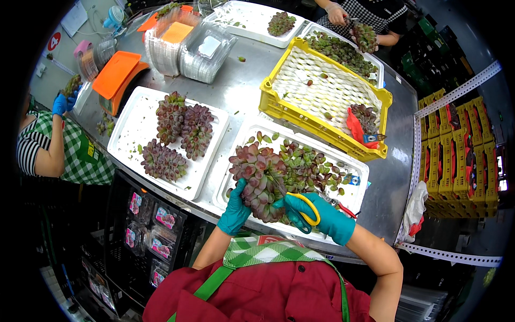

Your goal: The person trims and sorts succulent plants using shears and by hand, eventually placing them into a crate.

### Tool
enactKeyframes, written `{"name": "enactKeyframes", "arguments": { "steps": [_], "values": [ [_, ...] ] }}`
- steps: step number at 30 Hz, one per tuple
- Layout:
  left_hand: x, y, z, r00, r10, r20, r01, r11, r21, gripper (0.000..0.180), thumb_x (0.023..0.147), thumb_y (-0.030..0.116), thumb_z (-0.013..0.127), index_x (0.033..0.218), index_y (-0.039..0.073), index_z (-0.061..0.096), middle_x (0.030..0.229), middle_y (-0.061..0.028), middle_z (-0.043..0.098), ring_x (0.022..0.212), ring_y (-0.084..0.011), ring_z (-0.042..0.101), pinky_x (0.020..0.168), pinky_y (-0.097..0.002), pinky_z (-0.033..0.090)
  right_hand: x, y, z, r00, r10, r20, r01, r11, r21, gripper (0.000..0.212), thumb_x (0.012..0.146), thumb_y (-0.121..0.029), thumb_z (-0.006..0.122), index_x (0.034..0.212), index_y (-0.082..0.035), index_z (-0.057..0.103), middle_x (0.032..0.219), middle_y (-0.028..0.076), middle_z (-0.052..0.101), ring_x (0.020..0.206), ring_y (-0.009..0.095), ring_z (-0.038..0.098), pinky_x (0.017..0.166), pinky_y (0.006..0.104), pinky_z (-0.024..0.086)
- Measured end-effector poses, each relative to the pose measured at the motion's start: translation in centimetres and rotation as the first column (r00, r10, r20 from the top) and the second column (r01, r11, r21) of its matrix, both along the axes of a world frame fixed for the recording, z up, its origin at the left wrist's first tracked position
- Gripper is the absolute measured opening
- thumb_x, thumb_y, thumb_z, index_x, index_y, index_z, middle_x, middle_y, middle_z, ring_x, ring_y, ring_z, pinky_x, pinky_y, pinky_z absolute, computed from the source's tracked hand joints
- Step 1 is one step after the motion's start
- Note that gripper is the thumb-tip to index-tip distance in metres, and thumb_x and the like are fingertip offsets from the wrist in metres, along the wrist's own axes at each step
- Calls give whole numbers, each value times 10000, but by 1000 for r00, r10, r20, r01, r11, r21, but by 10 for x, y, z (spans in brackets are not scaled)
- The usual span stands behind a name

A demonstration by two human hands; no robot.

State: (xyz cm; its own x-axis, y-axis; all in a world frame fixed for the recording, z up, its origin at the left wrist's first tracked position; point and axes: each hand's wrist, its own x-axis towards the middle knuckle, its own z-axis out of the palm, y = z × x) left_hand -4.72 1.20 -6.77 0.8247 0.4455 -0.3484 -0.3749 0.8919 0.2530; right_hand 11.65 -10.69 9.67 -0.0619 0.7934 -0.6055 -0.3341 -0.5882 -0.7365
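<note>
My left hand (pixel 235 208), in a teal glove, grips a large purple-green succulent cluster (pixel 257 174) from its left side. In my right hand (pixel 324 217), also gloved, is a pair of scissors with yellow handles (pixel 310 208); their blades reach into the cluster's right side, and the tips are hidden among the leaves. Both hands are over a white tray (pixel 363 170), where loose succulent leaves and small rosettes (pixel 306 163) lie. A red-handled tool (pixel 346 209) rests in that tray, right of my right hand, partly covered.
Left of me, a white tray (pixel 126 131) bears purple succulent clusters (pixel 196 131). Beyond my tray stands a yellow crate (pixel 316 126) lined with white netting. Clear plastic boxes (pixel 201 59) and an orange-topped scale (pixel 115 75) stand farther back. Co-workers (pixel 51 145) stand at the left and far side.
</note>
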Motion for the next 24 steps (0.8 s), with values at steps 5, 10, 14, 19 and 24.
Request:
{"name": "enactKeyframes", "arguments": {
  "steps": [5, 10, 14, 19, 24],
  "values": [
    [0, 0, -2, 1000, -3, -9, 3, 1000, -7, 504, 829, 366, 541, 1235, 98, 411, 1189, -77, 496, 1074, -212, 505, 900, -373, 444, 1, -5, -9, 999, -42, -1, 42, 999, -6, 410, 864, -382, 506, 1045, -24, 587, 502, 25, 461, 356, 85, 402, 327, 217, 308],
    [2, 0, 15, 996, -3, -89, 8, 998, 58, 486, 822, 313, 565, 1224, 80, 421, 1165, -75, 513, 1055, -196, 517, 909, -356, 435, 2, -9, -21, 997, -69, -28, 70, 997, 34, 412, 877, -365, 488, 1058, -5, 576, 508, 21, 467, 328, 83, 387, 302, 223, 296],
    [9, -4, 39, 989, 45, -141, -26, 991, 129, 481, 813, 275, 583, 1220, 71, 425, 1145, -70, 528, 1046, -192, 523, 912, -345, 431, 3, -18, -37, 980, -135, -147, 144, 988, 55, 409, 897, -341, 458, 1066, 15, 567, 508, 13, 466, 346, 67, 392, 312, 210, 290],
    [12, -5, 31, 987, 17, -160, 2, 993, 120, 485, 812, 285, 584, 1222, 80, 427, 1165, -71, 518, 1056, -199, 517, 910, -353, 430, -1, -28, -39, 994, -111, -2, 109, 969, 222, 417, 916, -321, 418, 1099, 35, 536, 511, -3, 462, 420, 50, 415, 386, 192, 313],
    [11, -5, 30, 991, 22, -132, -15, 998, 56, 492, 816, 317, 574, 1226, 89, 426, 1179, -73, 510, 1072, -210, 506, 917, -368, 424, -8, -39, -45, 817, -435, -379, 550, 784, 286, 454, 912, -352, 412, 1080, 56, 522, 579, 2, 494, 447, 58, 428, 428, 191, 324]
  ]
}}
